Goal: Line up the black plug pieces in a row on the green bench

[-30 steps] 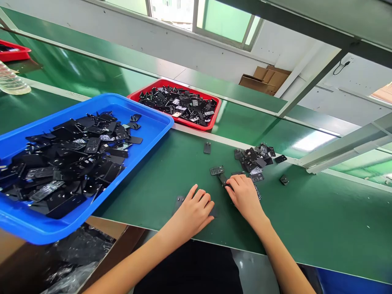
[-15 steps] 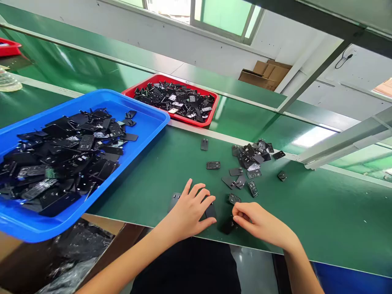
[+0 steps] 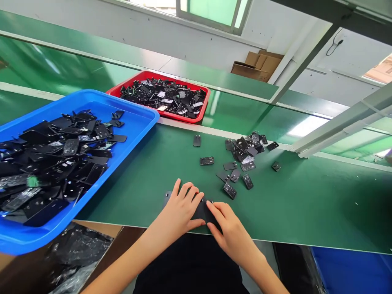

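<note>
The right grip [image 3: 229, 222], a bare hand, is nearly closed at the low centre of the frame, thumb and forefinger set about the near edge of a flat black plastic piece [image 3: 201, 210]. The left grip [image 3: 180, 210], also a bare hand, lies palm down just beside it, fingers spread and slightly bent, thumb at the same piece; whether it has hold of anything under the palm I cannot tell. A black piece with a shiny metal pin [image 3: 167, 197] shows partly hidden at the left grip's outer side.

All this is on the green, smooth-topped counter [image 3: 306, 204], close to its near edge. Above the right grip, right of centre, small black rectangular pieces [image 3: 248, 181] lie scattered, with a heaped pile of black parts [image 3: 245, 147] beyond them. A black piece with two prongs [image 3: 197, 140] lies by itself near the centre.

At the left of the frame, a large blue plastic tray [image 3: 137, 118] holds many black parts; a smaller red plastic tray [image 3: 192, 119], upper centre, is filled with similar ones.
</note>
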Motion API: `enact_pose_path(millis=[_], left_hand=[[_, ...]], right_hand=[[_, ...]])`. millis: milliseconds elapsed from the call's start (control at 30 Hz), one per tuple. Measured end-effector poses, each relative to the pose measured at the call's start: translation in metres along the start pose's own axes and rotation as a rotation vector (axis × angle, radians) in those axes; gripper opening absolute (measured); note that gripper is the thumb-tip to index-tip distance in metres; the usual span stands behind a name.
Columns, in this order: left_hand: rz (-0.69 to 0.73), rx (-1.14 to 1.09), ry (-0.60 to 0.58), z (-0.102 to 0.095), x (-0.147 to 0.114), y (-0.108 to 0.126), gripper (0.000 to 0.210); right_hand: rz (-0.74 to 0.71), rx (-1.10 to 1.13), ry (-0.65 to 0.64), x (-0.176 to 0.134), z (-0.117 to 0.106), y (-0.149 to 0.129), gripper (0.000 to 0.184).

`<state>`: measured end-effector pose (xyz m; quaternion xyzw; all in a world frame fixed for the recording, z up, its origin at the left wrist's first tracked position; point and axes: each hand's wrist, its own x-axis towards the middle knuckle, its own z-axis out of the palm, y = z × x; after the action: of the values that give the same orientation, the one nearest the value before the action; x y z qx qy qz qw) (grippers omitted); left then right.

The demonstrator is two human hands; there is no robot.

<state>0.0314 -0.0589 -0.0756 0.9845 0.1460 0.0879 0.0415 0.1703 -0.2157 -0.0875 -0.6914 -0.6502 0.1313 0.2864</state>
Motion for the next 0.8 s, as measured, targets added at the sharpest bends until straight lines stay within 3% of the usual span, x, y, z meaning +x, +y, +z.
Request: enact_pose_path(millis=[67, 133, 200, 300, 400, 633, 767, 800], left_hand=[[0.009, 0.034, 0.019, 0.000, -0.001, 0.004, 0.073], [0.026, 0.062, 0.025, 0.001, 0.001, 0.009, 0.077], [0.043, 0.070, 0.030, 0.003, 0.005, 0.012, 0.075], [0.040, 0.078, 0.049, 0.008, 0.012, 0.014, 0.065], [0.040, 0.082, 0.064, 0.012, 0.015, 0.014, 0.056], [0.050, 0.031, 0.101, 0.011, 0.017, 0.020, 0.071], [0.076, 0.044, 0.101, 0.014, 0.025, 0.025, 0.075], [0.084, 0.051, 0.097, 0.015, 0.027, 0.025, 0.073]], right_hand=[[0.018, 0.002, 0.127, 0.004, -0.004, 0.006, 0.042], [0.125, -0.081, 0.299, 0.006, -0.012, 0.018, 0.033], [0.236, -0.203, 0.386, 0.009, -0.018, 0.032, 0.029], [0.282, -0.273, 0.346, 0.013, -0.021, 0.044, 0.031], [0.321, -0.210, 0.306, 0.013, -0.016, 0.038, 0.034], [0.274, -0.245, 0.098, 0.012, -0.011, 0.017, 0.043], [0.270, -0.385, 0.242, 0.039, -0.025, 0.032, 0.021], [0.254, -0.456, 0.266, 0.047, -0.027, 0.036, 0.025]])
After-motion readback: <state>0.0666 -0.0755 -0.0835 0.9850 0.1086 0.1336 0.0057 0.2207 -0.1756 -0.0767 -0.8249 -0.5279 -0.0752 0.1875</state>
